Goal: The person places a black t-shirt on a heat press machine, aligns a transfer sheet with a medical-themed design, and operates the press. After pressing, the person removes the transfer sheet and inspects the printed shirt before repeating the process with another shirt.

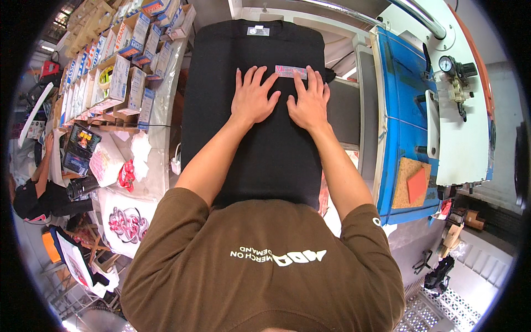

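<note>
A black T-shirt (249, 155) lies spread flat before me, its neck label (258, 31) at the far end. On its upper chest, right of the middle, sits a small clear transfer strip (284, 70) with pink and white print. My left hand (253, 98) rests palm down on the cloth, fingers spread, the index tip close to the strip's left end. My right hand (310, 102) lies flat too, its fingers stretched out over the strip's right part and covering some of it. Neither hand has its fingers wrapped around anything.
At right stands a heat press with a blue padded surface (404, 127), an orange-red square (417, 185) and a pressure gauge (445, 63). Cardboard boxes (119, 83) and a laptop (81, 148) crowd the left table. Another person (36, 196) is at far left.
</note>
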A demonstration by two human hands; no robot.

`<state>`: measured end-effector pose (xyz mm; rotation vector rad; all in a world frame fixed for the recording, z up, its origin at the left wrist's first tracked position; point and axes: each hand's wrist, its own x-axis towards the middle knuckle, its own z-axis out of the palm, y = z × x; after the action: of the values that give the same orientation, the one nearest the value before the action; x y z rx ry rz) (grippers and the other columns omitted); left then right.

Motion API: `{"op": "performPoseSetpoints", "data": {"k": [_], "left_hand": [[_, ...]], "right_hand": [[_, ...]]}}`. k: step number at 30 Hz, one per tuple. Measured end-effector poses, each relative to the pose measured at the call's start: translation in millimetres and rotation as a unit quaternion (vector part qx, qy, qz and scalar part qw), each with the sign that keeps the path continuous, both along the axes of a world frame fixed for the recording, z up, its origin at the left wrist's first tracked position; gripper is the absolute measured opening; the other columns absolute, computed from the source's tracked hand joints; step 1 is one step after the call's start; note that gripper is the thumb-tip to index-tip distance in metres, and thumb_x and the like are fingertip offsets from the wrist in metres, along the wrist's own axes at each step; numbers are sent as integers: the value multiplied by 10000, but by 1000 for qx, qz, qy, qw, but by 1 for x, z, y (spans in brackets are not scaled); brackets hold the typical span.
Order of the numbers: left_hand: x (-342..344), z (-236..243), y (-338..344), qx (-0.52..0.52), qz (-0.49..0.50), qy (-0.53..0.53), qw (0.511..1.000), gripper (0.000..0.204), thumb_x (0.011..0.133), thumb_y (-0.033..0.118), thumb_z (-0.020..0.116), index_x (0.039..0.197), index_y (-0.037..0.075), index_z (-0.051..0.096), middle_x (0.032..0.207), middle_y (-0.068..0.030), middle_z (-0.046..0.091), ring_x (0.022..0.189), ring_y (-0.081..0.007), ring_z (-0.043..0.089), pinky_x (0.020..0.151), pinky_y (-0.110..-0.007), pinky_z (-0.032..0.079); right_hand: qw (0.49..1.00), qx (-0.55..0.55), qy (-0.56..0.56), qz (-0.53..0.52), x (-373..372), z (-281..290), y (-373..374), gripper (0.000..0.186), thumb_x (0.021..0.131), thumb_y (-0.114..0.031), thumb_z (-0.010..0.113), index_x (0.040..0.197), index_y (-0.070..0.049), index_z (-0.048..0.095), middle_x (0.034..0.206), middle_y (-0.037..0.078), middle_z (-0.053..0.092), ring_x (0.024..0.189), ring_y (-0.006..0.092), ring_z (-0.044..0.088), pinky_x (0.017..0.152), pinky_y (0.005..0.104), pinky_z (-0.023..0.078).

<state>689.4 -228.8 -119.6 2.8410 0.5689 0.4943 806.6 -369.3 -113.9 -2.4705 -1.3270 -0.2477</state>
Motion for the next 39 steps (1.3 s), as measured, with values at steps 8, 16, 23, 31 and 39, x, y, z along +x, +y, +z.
{"op": "performPoseSetpoints", "data": {"k": [8,16,23,31,39], "left_hand": [[1,-1,1,-12,2,-18,1000,510,909,413,578,1368,198,527,1430,-114,439,1383,-328,334,1166,-612,163],[0,-3,2,-4,5,-21,1000,510,910,405,577,1373,198,524,1430,-111,437,1382,-325,333,1166,-611,164],[0,-2,2,1,-3,-26,1000,505,903,398,592,1363,201,536,1413,-119,450,1367,-329,354,1158,-615,182],[0,-3,2,7,-5,-29,1000,493,903,391,594,1357,206,543,1411,-124,451,1365,-336,356,1156,-615,188],[-1,2,1,3,-2,4,1000,500,934,402,560,1401,233,505,1456,-133,420,1393,-336,332,1169,-596,173]], "right_hand": [[990,139,29,17,9,6,-10,139,775,-97,681,836,-55,564,1279,140,557,1298,355,443,1044,520,333],[996,54,57,-33,5,-2,-12,535,866,-287,656,1331,-64,515,1440,175,412,1342,367,383,1074,509,344],[998,11,37,-56,3,-5,-12,555,886,-338,625,1367,-86,513,1457,194,385,1368,381,351,1080,504,357],[996,26,61,-52,4,-6,-13,560,885,-356,604,1356,-66,520,1439,191,410,1383,376,331,1097,508,343],[996,25,64,-60,3,-4,-12,564,877,-355,611,1355,-69,521,1437,185,412,1385,364,332,1096,505,346]]}}
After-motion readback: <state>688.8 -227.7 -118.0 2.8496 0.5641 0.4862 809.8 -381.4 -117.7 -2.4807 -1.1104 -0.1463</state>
